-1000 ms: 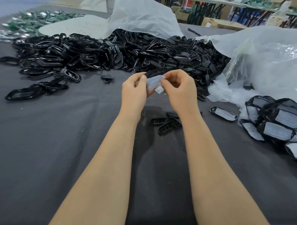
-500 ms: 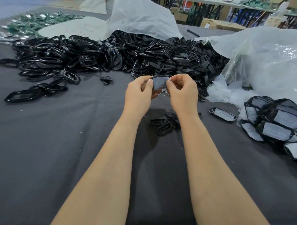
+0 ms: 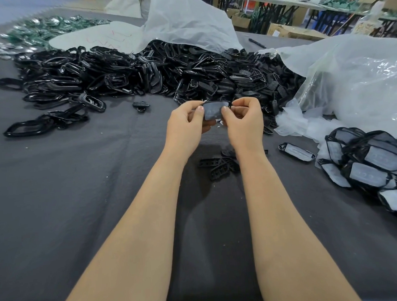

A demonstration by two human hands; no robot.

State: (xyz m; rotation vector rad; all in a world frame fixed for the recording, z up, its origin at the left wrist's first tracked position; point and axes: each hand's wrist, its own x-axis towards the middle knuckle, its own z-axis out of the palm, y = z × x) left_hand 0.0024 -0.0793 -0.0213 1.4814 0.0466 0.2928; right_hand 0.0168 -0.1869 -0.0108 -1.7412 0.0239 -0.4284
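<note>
Both hands hold one small black plastic frame with a grey film face (image 3: 213, 110) up above the dark cloth-covered table (image 3: 82, 199). My left hand (image 3: 185, 126) pinches its left end between thumb and fingers. My right hand (image 3: 243, 121) pinches its right end, thumb pressed on the film. Several small black inserts (image 3: 218, 167) lie on the cloth just under my right wrist.
A big heap of black plastic frames (image 3: 145, 75) spreads across the far side, half under a white plastic sheet (image 3: 188, 22). Clear bags (image 3: 352, 82) and a stack of film-covered frames (image 3: 371, 162) fill the right. One such frame (image 3: 296, 151) lies alone. Green parts (image 3: 42, 32) sit far left.
The white film piece pinched between both hands a second ago now lies on a black frame held between them. Both hands have dropped slightly.
</note>
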